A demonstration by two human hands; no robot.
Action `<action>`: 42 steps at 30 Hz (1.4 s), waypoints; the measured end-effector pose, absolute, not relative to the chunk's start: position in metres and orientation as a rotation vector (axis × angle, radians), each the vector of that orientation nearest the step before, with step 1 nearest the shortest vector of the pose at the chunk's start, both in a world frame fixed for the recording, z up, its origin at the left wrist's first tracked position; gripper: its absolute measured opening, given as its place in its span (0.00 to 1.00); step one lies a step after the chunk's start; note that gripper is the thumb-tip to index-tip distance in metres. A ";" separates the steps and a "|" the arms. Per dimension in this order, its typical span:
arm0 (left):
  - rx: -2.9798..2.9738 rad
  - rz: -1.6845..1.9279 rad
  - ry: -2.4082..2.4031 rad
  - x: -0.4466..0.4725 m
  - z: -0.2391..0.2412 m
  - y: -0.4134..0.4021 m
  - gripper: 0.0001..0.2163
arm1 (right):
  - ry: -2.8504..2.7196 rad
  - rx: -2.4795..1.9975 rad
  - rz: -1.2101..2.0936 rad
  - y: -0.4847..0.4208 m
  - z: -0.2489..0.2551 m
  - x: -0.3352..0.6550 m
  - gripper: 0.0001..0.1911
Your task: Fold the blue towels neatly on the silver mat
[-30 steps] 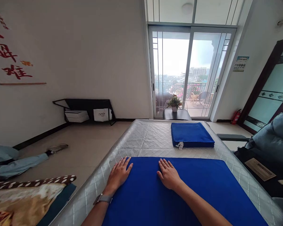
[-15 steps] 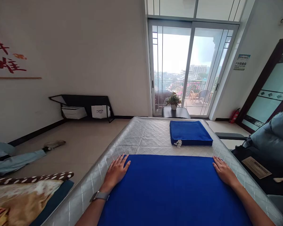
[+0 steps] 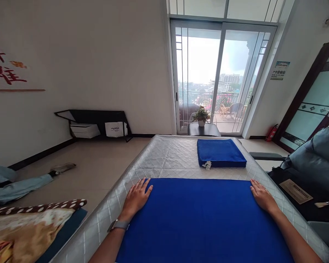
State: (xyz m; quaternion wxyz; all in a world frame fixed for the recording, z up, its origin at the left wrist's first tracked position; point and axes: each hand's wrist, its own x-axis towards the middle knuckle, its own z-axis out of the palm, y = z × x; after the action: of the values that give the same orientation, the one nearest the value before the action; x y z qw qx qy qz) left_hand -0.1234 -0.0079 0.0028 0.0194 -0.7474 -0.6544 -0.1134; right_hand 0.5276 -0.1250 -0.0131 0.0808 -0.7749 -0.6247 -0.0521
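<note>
Partly cropped blue cloth (image 3: 203, 219), layers unclear, left hand (image 3: 137, 196), right hand (image 3: 263, 195) atop, grip unclenched

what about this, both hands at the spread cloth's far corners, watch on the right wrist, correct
The side is wrong: the head view shows the watch on the left wrist. Left hand and right hand are at the far corners of the spread cloth.

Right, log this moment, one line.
left hand: on spread blue cloth, far left corner; right hand: far right corner; folded blue fabric: beyond; quilted silver mattress: beneath
</note>
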 end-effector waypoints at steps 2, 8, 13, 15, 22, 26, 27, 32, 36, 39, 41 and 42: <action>-2.309 -0.346 -2.048 -0.121 0.006 -0.010 0.28 | -1.857 -2.376 -0.180 -0.126 -0.004 0.522 0.33; -2.314 -0.370 -2.063 -0.118 0.012 -0.014 0.28 | -1.828 -2.373 -0.406 -0.118 0.037 0.426 0.32; -2.300 -0.406 -2.057 -0.119 0.008 -0.013 0.27 | -2.177 -1.917 0.034 -0.104 0.053 0.247 0.32; -2.301 -0.419 -2.048 -0.120 0.006 -0.012 0.27 | -2.262 -1.731 0.191 -0.099 0.054 0.180 0.33; -2.298 -0.379 -2.014 -0.122 0.005 -0.011 0.27 | -2.291 -1.591 0.382 -0.078 0.045 0.077 0.37; -2.298 -0.401 -2.022 -0.122 0.003 -0.011 0.28 | -2.309 -1.673 0.366 -0.074 0.039 0.102 0.36; -2.300 -0.406 -2.026 -0.122 0.003 -0.011 0.27 | -2.312 -1.700 0.356 -0.076 0.038 0.115 0.35; -2.297 -0.418 -2.034 -0.121 0.005 -0.012 0.27 | -2.258 -1.924 0.272 -0.090 0.036 0.210 0.35; -2.318 -0.422 -2.053 -0.121 0.008 -0.014 0.28 | -2.128 -2.140 0.144 -0.108 0.031 0.311 0.36; -2.320 -0.442 -2.052 -0.122 0.006 -0.013 0.27 | -2.001 -2.320 0.009 -0.124 0.024 0.389 0.35; -2.317 -0.440 -2.048 -0.122 0.004 -0.012 0.27 | -1.895 -2.388 -0.097 -0.134 0.020 0.431 0.34; -2.314 -0.434 -2.050 -0.122 0.003 -0.011 0.27 | -1.862 -2.383 -0.154 -0.139 0.019 0.446 0.33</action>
State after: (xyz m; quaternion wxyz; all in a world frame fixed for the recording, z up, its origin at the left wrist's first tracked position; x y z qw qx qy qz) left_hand -0.1220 -0.0109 0.0033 0.0098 -0.7412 -0.6566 -0.1391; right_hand 0.4464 -0.1392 0.0193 0.0568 -0.7856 -0.6140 -0.0509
